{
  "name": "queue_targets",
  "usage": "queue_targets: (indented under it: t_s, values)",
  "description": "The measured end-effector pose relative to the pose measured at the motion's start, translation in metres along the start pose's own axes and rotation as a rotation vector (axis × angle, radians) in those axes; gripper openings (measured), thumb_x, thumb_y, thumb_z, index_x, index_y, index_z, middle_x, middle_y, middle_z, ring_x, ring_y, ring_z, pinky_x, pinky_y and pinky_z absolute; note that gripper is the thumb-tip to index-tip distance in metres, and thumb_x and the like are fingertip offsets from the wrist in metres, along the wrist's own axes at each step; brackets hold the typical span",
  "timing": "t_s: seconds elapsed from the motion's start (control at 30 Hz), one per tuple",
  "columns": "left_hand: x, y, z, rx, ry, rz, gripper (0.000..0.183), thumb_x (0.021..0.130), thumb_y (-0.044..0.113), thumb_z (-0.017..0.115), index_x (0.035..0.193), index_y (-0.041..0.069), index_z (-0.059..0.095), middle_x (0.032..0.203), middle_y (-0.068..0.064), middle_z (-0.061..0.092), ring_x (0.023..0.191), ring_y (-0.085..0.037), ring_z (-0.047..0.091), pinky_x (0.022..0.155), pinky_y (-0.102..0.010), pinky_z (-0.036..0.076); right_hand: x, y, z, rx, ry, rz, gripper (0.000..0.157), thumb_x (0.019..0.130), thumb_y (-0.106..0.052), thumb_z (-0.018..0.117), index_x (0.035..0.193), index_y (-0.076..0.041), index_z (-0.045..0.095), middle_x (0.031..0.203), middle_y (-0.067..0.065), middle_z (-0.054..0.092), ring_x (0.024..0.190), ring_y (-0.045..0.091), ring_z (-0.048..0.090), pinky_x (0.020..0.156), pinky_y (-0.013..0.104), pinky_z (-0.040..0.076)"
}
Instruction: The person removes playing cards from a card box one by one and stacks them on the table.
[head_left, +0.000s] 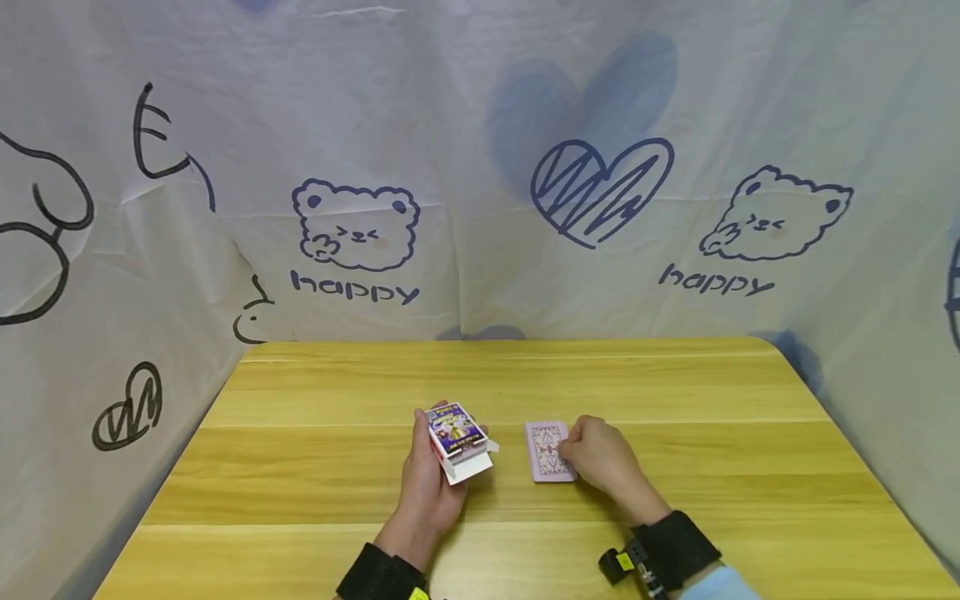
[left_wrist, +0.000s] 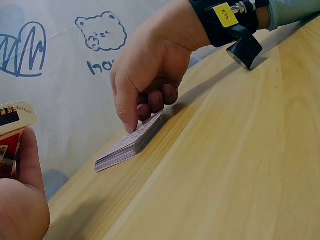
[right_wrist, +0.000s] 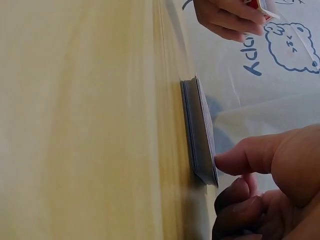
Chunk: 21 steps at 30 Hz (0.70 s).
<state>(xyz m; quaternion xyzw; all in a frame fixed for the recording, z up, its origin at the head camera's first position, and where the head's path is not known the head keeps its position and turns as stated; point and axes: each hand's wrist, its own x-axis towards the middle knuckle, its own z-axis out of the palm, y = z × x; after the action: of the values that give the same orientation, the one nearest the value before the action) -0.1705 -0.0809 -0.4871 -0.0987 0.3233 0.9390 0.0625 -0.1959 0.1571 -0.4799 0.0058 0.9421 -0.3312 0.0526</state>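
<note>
A card box [head_left: 457,432] with a purple printed face rests in my left hand [head_left: 431,479], thumb along its left side and palm beneath. The box's white end flap [head_left: 470,469] hangs open toward me. To its right, a deck of playing cards [head_left: 547,451] lies face down in a squared stack, with a pale pink patterned back. My right hand [head_left: 604,457] is at the deck's right edge. In the right wrist view its thumb [right_wrist: 235,159] presses on the top card near a corner, and the other fingers [right_wrist: 240,210] curl beside that end.
Both hands work over a yellow wood-grain table [head_left: 712,433]. Behind it hangs a white cloth [head_left: 480,183] with bear and heart drawings. A black wrist strap with a small camera [head_left: 617,565] sits on the right forearm, low over the table.
</note>
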Motion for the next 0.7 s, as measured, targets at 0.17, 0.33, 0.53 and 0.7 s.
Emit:
queue_targets:
  t_s: [0.17, 0.33, 0.53, 0.7]
  values:
    - [0.001, 0.000, -0.002, 0.007, -0.005, -0.012, 0.064, 0.101, 0.058, 0.027, 0.149, 0.016, 0.023, 0.146, -0.021, 0.031, 0.115, -0.037, 0.056, 0.092, -0.042, 0.055, -0.001, -0.004, -0.001, 0.025, 0.069, -0.024, 0.013, 0.080, -0.017, 0.065, 0.076, -0.009, 0.056, 0.066, 0.005, 0.055, 0.057, 0.019, 0.049, 0.049, 0.028, 0.038]
    - [0.000, -0.003, -0.002, 0.031, -0.014, -0.041, 0.066, 0.100, 0.058, 0.030, 0.150, 0.016, 0.022, 0.148, -0.022, 0.028, 0.120, -0.041, 0.051, 0.095, -0.045, 0.053, -0.012, -0.022, -0.005, 0.182, 0.065, -0.078, 0.017, 0.086, -0.020, 0.067, 0.075, -0.011, 0.058, 0.062, 0.002, 0.051, 0.054, 0.016, 0.045, 0.047, 0.026, 0.034]
    - [-0.001, -0.006, -0.001, 0.053, -0.061, -0.056, 0.064, 0.101, 0.056, 0.028, 0.151, 0.016, 0.019, 0.153, -0.024, 0.023, 0.127, -0.044, 0.043, 0.099, -0.045, 0.050, -0.037, -0.053, -0.006, 0.417, -0.070, -0.171, 0.019, 0.088, -0.021, 0.070, 0.076, -0.007, 0.066, 0.061, 0.000, 0.051, 0.052, 0.012, 0.042, 0.045, 0.022, 0.031]
    - [-0.003, -0.008, 0.000, 0.042, -0.102, -0.059, 0.061, 0.102, 0.054, 0.026, 0.151, 0.018, 0.017, 0.153, -0.026, 0.022, 0.129, -0.042, 0.042, 0.099, -0.043, 0.050, -0.054, -0.068, -0.001, 0.438, -0.159, -0.232, 0.018, 0.086, -0.023, 0.071, 0.080, -0.006, 0.071, 0.062, 0.002, 0.057, 0.053, 0.009, 0.047, 0.043, 0.020, 0.037]
